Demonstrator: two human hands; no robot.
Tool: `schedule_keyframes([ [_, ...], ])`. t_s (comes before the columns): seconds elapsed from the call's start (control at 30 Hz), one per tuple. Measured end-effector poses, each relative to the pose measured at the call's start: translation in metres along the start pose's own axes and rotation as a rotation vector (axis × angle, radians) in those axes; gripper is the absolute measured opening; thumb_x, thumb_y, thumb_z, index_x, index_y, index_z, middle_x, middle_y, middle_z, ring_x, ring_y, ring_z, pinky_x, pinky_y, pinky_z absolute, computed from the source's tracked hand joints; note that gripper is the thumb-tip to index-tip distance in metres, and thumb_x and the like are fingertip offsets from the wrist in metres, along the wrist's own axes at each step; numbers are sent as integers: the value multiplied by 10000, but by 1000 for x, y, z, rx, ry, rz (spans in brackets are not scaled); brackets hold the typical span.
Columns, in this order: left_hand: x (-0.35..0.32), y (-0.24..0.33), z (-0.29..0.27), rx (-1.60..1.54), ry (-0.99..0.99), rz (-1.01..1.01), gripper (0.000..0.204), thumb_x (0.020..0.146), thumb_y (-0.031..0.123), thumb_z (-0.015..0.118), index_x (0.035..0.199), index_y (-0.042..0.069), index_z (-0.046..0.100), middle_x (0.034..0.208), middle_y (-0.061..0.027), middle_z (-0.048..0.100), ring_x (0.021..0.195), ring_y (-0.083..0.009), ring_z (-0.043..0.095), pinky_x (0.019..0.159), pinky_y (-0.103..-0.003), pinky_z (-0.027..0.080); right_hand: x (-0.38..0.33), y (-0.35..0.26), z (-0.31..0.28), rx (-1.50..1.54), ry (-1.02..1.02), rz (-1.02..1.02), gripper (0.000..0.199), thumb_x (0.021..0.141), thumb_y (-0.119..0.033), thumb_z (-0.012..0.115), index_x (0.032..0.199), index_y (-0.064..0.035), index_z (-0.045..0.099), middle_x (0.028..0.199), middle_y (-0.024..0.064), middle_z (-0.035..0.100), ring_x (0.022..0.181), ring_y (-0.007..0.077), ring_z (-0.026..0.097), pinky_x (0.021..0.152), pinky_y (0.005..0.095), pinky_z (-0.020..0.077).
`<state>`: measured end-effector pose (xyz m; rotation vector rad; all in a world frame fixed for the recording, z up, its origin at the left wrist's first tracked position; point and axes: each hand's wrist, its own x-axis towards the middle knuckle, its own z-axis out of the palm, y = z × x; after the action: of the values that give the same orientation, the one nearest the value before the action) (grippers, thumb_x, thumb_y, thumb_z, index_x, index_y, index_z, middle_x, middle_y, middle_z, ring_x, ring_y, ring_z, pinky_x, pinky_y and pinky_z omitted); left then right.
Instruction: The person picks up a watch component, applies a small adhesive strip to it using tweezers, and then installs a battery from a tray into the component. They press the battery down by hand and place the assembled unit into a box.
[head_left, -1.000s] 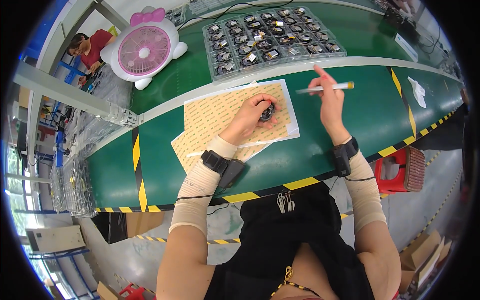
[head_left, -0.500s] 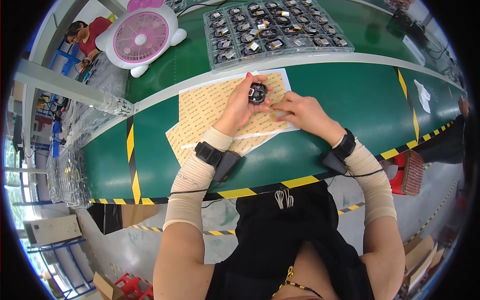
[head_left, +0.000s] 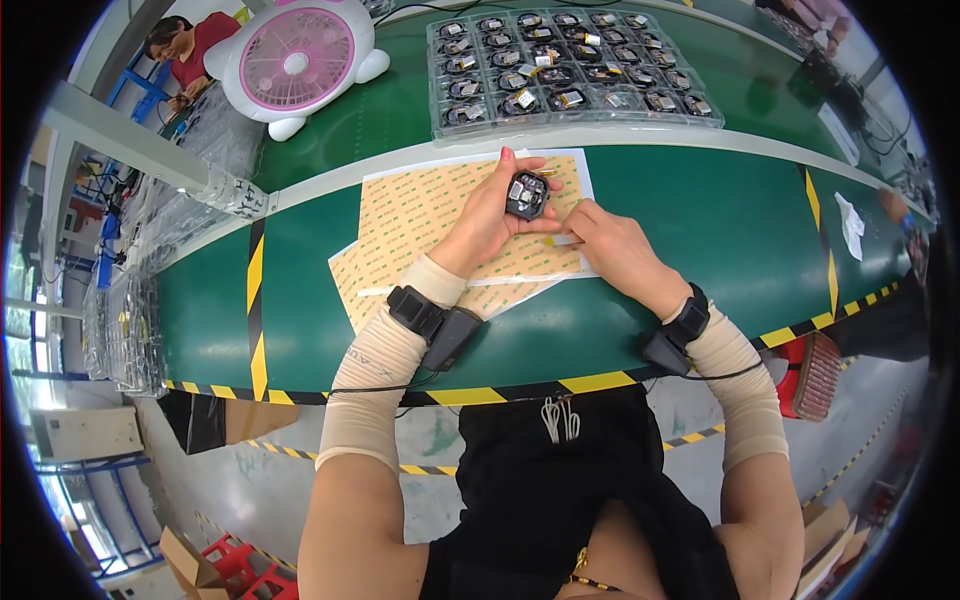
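My left hand [head_left: 487,222] is closed round a small black electronic housing [head_left: 527,194], shaped like a watch case, its open inner side with parts facing up. Just to the right, my right hand [head_left: 612,246] pinches a small flat silver piece with a yellow end [head_left: 562,240], which looks like a pouch battery. The piece is apart from the housing, below and to its right. Both hands are over tan adhesive sheets with green print [head_left: 410,220], stacked on the green bench.
A clear compartment tray [head_left: 436,122] with several similar black units stands beyond the pale ledge. At the far left are a pink and white fan [head_left: 296,65] and a metal post [head_left: 140,145]. A white tissue [head_left: 850,228] lies at right. Another person [head_left: 190,60] sits far left.
The housing has turned in my left hand, so its inner side shows more fully. My right hand has shifted slightly down and right with the silver piece. The whole view has shifted a little.
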<state>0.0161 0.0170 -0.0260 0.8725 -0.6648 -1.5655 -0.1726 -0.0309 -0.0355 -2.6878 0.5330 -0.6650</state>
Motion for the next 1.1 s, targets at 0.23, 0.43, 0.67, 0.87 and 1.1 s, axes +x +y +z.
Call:
schedule_keyframes([
  [0.23, 7, -6, 3, -29, 22, -41, 514, 933, 467, 265, 1187, 51, 427, 1031, -156, 554, 828, -227, 582, 779, -400, 514, -7, -2, -14, -41, 31, -33, 188, 697, 6, 509, 875, -48, 539, 858, 80, 524, 772, 264, 570, 617, 342, 487],
  [0.43, 9, -9, -5, 35, 40, -30, 498, 930, 463, 283, 1150, 46, 442, 994, -154, 559, 819, -238, 581, 782, -424, 508, -9, 1, -10, -140, -3, 1, 203, 705, -44, 528, 904, -58, 562, 846, 83, 521, 842, 245, 557, 651, 336, 480],
  [0.67, 15, -14, 3, 47, 68, -46, 466, 931, 453, 304, 1126, 57, 454, 956, -155, 562, 804, -241, 583, 758, -442, 515, -25, 14, -26, -38, -77, 78, 129, 734, -113, 558, 852, -63, 570, 857, 98, 526, 795, 266, 581, 602, 357, 485],
  [0.87, 5, -16, -7, 49, 47, 9, 442, 933, 446, 307, 1089, 64, 465, 917, -147, 567, 769, -243, 585, 727, -455, 522, -29, 6, -8, -76, 42, -2, 55, 747, -79, 520, 779, -65, 477, 800, 83, 491, 737, 264, 556, 564, 357, 477],
  [1.1, 2, -16, -3, 60, 47, 4, 428, 938, 429, 302, 1084, 57, 458, 910, -160, 563, 755, -258, 584, 698, -454, 528, -33, 10, -5, 101, 194, 0, 97, 768, -82, 560, 843, -61, 502, 806, 66, 529, 724, 259, 563, 541, 352, 458],
])
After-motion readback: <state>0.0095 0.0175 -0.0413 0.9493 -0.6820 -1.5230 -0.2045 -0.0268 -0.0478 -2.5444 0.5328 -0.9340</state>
